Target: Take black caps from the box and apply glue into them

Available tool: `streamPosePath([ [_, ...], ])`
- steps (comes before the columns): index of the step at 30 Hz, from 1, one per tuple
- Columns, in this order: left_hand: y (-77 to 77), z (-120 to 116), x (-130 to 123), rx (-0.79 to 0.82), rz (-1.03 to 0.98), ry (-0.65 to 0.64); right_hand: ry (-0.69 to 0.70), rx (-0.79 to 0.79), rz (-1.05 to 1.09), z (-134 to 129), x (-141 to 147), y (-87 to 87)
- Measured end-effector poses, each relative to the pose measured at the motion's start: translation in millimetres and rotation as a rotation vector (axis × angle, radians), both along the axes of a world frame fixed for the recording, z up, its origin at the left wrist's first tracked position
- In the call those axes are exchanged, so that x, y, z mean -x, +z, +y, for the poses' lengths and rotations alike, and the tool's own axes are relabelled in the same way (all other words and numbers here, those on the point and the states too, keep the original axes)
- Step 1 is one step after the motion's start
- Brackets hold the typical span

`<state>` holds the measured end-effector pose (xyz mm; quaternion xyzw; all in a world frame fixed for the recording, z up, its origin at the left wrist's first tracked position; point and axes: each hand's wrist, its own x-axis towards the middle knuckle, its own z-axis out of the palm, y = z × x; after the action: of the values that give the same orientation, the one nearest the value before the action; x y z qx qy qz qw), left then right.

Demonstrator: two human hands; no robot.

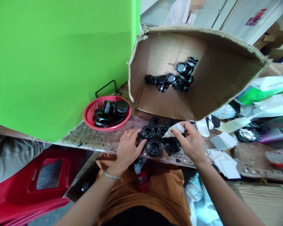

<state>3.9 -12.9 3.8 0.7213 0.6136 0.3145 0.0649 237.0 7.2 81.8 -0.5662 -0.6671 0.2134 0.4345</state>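
Several round black plastic parts (154, 147) lie grouped on the worn wooden bench (101, 138). My right hand (190, 141) is closed around a small white squeeze bottle (176, 128), tilted so its narrow nozzle points down and left at the middle part of the group. Whether the tip touches that part I cannot tell. On the left side of the group rests my left hand (128, 149), palm down, fingers stretched out, its fingertips beside the nearest black part (147, 132). Nothing is held in it.
Behind the parts a cardboard box (153, 103) lies open toward me with black round pieces inside. A red basket (89, 121) of black pieces stands left, by a green panel (61, 62). White cards (224, 163) and plastic bags lie right. Red stools (23, 188) stand below left.
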Motion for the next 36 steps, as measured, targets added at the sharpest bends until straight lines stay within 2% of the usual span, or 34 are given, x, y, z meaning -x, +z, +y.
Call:
streamPosePath([
  [4, 0.6, -0.9, 1.0, 0.002, -0.006, -0.008, -0.057, 0.041, 0.068, 11.8, -1.4, -3.0],
  [7, 2.1, -2.1, 1.9, 0.024, -0.003, -0.014, -0.121, 0.077, 0.195, 25.6, -5.5, -6.5],
  [11, 2.3, -2.1, 3.1, 0.027, -0.015, -0.023, -0.161, 0.06, 0.319, 45.6, -8.0, -13.1],
  [17, 0.9, -0.4, 4.1, 0.011, -0.041, -0.04, -0.204, -0.007, 0.227, 62.9, -3.7, -20.9],
  [26, 1.3, -1.4, 3.7, 0.024, -0.04, -0.034, -0.186, -0.047, 0.075, 62.2, 9.6, -15.9],
  [36, 3.3, -1.7, 2.8, 0.034, -0.02, -0.03, -0.106, -0.074, -0.018, 43.8, 21.1, -7.4],
])
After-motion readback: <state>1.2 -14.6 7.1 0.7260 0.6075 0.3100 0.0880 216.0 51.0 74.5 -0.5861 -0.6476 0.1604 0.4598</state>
